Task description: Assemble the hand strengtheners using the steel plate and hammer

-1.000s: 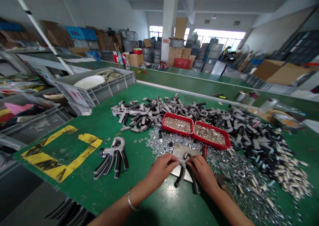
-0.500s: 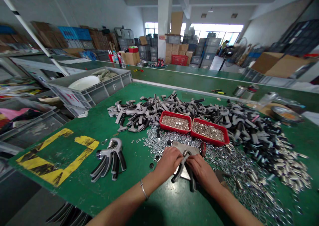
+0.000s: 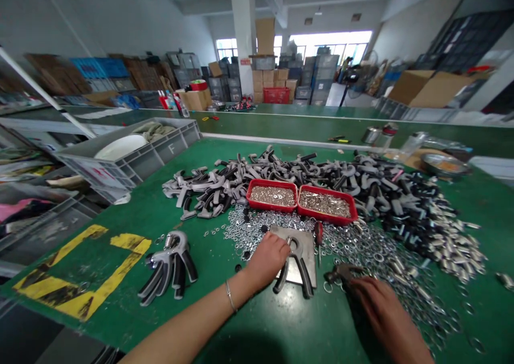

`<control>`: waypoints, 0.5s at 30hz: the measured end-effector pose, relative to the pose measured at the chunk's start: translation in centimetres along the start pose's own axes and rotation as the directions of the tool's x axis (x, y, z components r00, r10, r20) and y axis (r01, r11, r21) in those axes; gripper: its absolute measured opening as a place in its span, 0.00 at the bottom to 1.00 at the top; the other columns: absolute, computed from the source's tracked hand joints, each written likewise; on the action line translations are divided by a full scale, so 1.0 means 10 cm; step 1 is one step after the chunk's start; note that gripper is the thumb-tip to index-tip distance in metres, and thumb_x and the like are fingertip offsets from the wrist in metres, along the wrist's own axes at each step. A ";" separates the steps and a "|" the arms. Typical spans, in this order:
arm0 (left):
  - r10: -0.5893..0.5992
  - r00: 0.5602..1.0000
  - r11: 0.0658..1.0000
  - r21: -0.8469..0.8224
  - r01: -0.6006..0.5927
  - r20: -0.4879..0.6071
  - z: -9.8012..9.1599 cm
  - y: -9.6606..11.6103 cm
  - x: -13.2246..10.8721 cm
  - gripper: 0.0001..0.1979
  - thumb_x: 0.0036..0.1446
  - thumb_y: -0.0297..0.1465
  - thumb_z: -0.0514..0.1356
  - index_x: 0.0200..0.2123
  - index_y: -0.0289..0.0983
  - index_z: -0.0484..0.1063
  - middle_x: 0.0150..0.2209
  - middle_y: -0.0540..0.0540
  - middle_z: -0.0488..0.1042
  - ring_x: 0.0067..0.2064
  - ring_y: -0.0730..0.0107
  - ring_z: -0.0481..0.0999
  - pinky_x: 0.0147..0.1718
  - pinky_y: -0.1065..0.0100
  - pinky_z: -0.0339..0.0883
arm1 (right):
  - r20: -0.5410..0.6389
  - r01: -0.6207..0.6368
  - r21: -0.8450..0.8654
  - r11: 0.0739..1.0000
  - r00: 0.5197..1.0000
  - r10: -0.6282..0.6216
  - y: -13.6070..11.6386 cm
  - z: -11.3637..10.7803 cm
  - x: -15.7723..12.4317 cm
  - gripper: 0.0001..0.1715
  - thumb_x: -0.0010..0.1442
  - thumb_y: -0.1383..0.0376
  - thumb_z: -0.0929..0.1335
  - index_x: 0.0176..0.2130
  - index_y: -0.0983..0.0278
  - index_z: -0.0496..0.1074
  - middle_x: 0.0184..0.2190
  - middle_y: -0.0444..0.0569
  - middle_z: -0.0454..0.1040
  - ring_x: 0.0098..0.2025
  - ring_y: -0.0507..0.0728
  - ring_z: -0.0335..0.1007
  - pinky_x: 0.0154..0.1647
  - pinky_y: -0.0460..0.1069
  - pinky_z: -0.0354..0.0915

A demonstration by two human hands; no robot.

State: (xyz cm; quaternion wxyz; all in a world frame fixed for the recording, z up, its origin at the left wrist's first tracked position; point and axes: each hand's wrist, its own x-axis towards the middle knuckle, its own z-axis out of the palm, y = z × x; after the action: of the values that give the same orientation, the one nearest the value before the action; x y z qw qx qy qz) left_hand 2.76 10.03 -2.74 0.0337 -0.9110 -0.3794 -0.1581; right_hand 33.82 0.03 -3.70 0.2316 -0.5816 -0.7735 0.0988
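We've got the L hand (image 3: 267, 259) w/ its grip closed on the hand exerciser (image 3: 304, 275) on the steel plate (image 3: 305, 251) nr the front edge of the table (image 3: 209, 155), R hand (image 3: 385, 310) w/ grip round a small hammer (image 3: 341, 272), assembled exercisers (image 3: 168, 267) done at left, lots of loose handles (image 3: 225, 184) and washers (image 3: 257, 230) left.

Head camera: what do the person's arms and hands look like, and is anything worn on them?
The left hand and right hand are bare, with no gloves, and the forearms show no sleeves or cables. A thin silver bangle circles the left wrist; none shows on the right.
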 end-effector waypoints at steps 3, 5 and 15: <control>0.111 0.992 0.989 0.093 -0.116 0.058 -0.07 0.00 0.09 0.12 0.67 0.25 0.50 0.36 0.31 0.73 0.35 0.41 0.73 0.38 0.59 0.69 0.45 0.55 0.60 | 0.040 -0.023 -0.168 0.986 0.999 0.030 0.12 -0.03 -0.21 0.20 0.67 0.53 0.62 0.50 0.59 0.73 0.40 0.55 0.75 0.39 0.63 0.72 0.40 0.57 0.71; 0.185 0.978 0.974 0.115 -0.196 0.096 -0.11 0.01 0.15 0.14 0.67 0.24 0.49 0.35 0.30 0.73 0.34 0.39 0.73 0.39 0.58 0.70 0.47 0.52 0.59 | 0.045 0.006 -0.244 0.970 0.999 0.005 0.16 -0.02 -0.28 0.21 0.65 0.53 0.63 0.50 0.61 0.73 0.37 0.55 0.75 0.36 0.63 0.72 0.37 0.58 0.71; -0.103 0.983 0.932 -0.330 0.148 0.151 -0.29 -0.17 0.09 0.14 0.68 0.30 0.51 0.47 0.36 0.75 0.44 0.42 0.75 0.46 0.64 0.73 0.48 0.65 0.67 | -0.050 0.011 -0.107 0.994 0.999 -0.017 0.36 -0.11 -0.03 0.17 0.60 0.54 0.66 0.41 0.62 0.74 0.35 0.56 0.74 0.35 0.62 0.72 0.37 0.55 0.70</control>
State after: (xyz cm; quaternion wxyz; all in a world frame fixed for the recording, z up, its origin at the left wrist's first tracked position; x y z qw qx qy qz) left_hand 1.36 11.34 0.15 -0.1594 -0.8854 -0.4053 -0.1626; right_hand 37.46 0.72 -4.34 0.2207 -0.5899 -0.7756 0.0408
